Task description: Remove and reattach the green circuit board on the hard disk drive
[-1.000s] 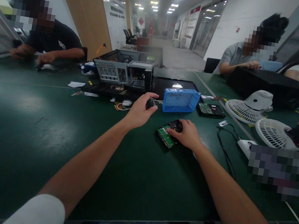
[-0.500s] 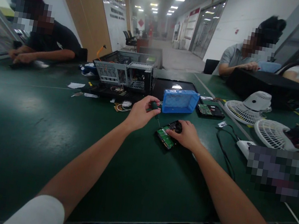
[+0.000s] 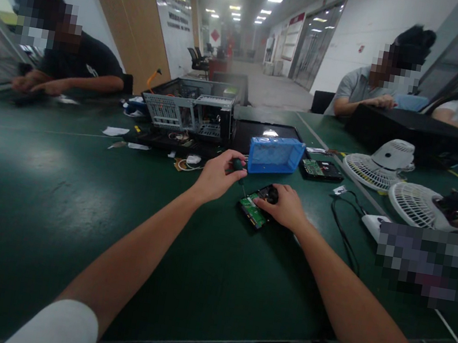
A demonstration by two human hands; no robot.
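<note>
My left hand (image 3: 220,177) is closed round the dark green handle of a screwdriver (image 3: 238,165). Its thin shaft slants down to the left edge of a hard drive (image 3: 253,213), which lies on the table with its green circuit board facing up. Whether the tip sits in a screw is too small to tell. My right hand (image 3: 287,206) grips the drive's far right part, thumb across the top and fingers over the far edge. Just behind the drive a blue plastic bin (image 3: 275,157) stands on its side, its opening towards me.
A second hard drive (image 3: 321,170) lies right of the bin. An opened computer case (image 3: 189,109) stands at the back left. Two white fan parts (image 3: 414,204) and a black cable (image 3: 344,229) are to the right. Co-workers sit on both sides of the green table (image 3: 75,198).
My left hand has shifted very slightly at the screwdriver handle, its fingers turned a little. The right hand and the hard drive stay in place.
</note>
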